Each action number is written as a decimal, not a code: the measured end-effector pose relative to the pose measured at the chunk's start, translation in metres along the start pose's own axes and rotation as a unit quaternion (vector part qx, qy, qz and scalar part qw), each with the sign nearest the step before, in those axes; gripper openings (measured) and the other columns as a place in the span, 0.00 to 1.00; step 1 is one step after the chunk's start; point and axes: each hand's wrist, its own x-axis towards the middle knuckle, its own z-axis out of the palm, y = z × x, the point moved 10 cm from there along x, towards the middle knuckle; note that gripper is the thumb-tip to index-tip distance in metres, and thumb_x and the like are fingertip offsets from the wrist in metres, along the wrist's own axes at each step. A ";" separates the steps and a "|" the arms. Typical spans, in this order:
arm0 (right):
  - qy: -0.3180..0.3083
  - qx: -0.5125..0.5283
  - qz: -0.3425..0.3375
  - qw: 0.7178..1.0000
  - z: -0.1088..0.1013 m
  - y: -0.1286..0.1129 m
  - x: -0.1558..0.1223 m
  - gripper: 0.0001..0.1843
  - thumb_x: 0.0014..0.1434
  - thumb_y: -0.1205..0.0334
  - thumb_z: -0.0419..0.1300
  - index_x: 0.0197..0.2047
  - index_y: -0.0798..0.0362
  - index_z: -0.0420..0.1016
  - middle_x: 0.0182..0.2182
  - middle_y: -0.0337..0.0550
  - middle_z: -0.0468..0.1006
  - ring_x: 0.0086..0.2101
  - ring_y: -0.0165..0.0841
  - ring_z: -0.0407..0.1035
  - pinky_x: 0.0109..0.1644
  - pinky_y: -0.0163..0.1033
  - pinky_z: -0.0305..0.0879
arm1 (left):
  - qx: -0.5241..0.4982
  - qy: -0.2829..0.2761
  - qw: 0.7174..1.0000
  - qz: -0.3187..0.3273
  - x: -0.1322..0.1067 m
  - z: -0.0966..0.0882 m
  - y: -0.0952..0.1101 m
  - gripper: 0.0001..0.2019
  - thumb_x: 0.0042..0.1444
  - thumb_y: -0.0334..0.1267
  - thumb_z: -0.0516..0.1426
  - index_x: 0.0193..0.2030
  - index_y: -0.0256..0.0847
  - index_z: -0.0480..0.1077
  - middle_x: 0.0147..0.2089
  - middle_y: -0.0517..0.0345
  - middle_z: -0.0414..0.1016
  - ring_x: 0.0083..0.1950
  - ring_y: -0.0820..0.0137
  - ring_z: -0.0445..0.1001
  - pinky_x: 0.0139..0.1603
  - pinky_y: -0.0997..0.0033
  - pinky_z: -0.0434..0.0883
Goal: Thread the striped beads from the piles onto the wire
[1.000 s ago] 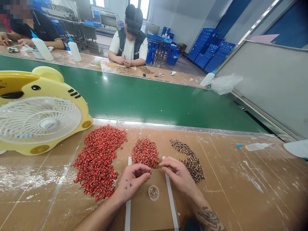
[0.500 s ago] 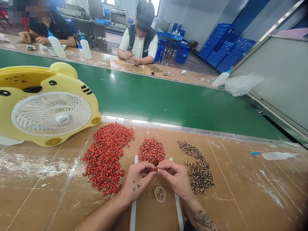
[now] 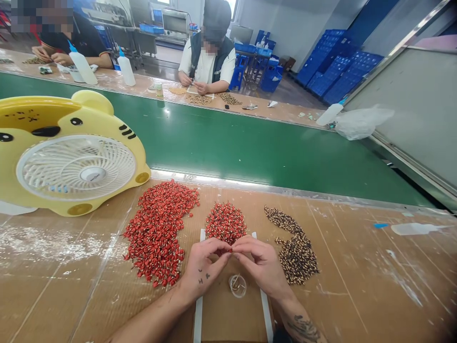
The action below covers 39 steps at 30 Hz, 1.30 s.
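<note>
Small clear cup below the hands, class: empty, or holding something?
Not empty: a few thin pieces show inside the small clear cup.

A brown bench (image 3: 332, 309) fills the lower part of my feed, its surface scuffed, with white glare at the lower left. Behind it I see a green belt (image 3: 214, 143) running across most of the frame, edged in bright metal (image 3: 250, 185) and catching a reflection left of centre. A far bench (image 3: 285, 112) lines its other side. Beyond, I make out grey floor (image 3: 303, 95), a pale wall (image 3: 285, 28) and, along the top edge, a bright window (image 3: 233, 9). Blue crates (image 3: 342, 62) stand stacked at upper right; a blue stool (image 3: 237, 71) is left of them. On my right, a pale panel (image 3: 421, 90) slants down in a metal frame.
</note>
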 end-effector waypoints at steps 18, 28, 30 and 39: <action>-0.033 0.111 0.145 0.983 -0.002 0.024 0.003 0.06 0.55 0.61 0.68 0.31 0.53 0.85 0.32 0.45 0.81 0.34 0.34 0.74 0.39 0.37 0.68 | 0.023 0.005 0.998 0.053 -0.001 -0.004 0.018 0.06 0.57 0.27 0.61 0.38 0.40 0.78 0.33 0.57 0.82 0.33 0.72 0.79 0.38 0.78 0.74; -0.068 0.108 0.215 0.968 0.005 0.043 -0.003 0.10 0.52 0.56 0.68 0.30 0.56 0.84 0.27 0.43 0.80 0.27 0.31 0.68 0.32 0.35 0.63 | 0.033 0.007 0.998 0.046 -0.005 -0.002 0.014 0.06 0.57 0.27 0.59 0.32 0.40 0.77 0.29 0.59 0.81 0.28 0.73 0.77 0.33 0.78 0.72; -0.066 0.114 0.212 0.968 0.007 0.043 -0.002 0.12 0.52 0.55 0.68 0.30 0.56 0.83 0.26 0.42 0.80 0.27 0.31 0.69 0.31 0.34 0.63 | 0.032 0.007 0.999 0.031 -0.006 0.000 0.009 0.07 0.57 0.28 0.59 0.32 0.40 0.77 0.30 0.59 0.81 0.29 0.72 0.77 0.33 0.77 0.72; -0.007 0.086 0.181 0.980 -0.001 0.039 0.006 0.14 0.56 0.54 0.65 0.41 0.54 0.82 0.34 0.45 0.84 0.34 0.36 0.76 0.40 0.40 0.71 | 0.097 0.028 0.995 0.023 0.009 -0.008 0.001 0.06 0.60 0.30 0.58 0.35 0.41 0.77 0.34 0.57 0.81 0.34 0.70 0.78 0.37 0.74 0.73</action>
